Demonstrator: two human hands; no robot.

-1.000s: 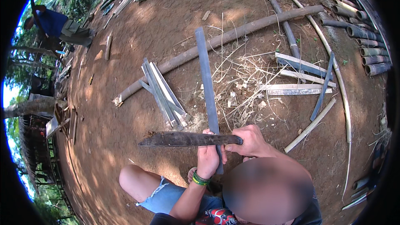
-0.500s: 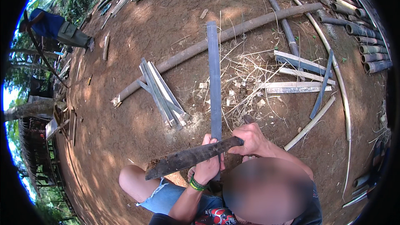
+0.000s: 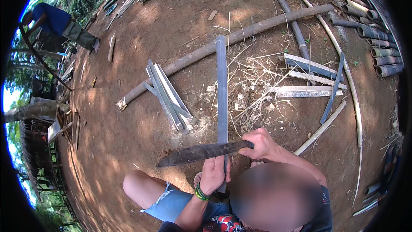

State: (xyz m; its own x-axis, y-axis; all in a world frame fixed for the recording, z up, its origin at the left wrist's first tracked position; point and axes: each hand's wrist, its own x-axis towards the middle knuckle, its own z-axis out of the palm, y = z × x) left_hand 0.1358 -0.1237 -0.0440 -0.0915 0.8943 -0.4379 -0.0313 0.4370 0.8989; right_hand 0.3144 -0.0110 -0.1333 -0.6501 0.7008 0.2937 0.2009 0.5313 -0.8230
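Note:
My right hand (image 3: 259, 142) is closed round the handle of a dark, stained machete (image 3: 197, 154). The blade points left and lies across a long grey bamboo slat (image 3: 222, 86), just beyond my other hand. Fingers of my left hand (image 3: 213, 171) are wrapped round the near end of that slat. From there the slat runs straight away from me, its far part passing over a round pole on the ground. The blade hides a short stretch of the slat and part of my left fingers.
The round pole (image 3: 189, 60) lies slantwise on brown earth. Split slats (image 3: 168, 96) are piled left, more slats (image 3: 309, 89) right. Between them spread curly shavings (image 3: 253, 79). Thick bamboo tubes (image 3: 388, 60) are stacked far right. Another person (image 3: 58, 23) bends over at far left.
The slat has slid toward me through my left hand. The machete blade has swung a little farther away and to the right. The other person has shifted slightly.

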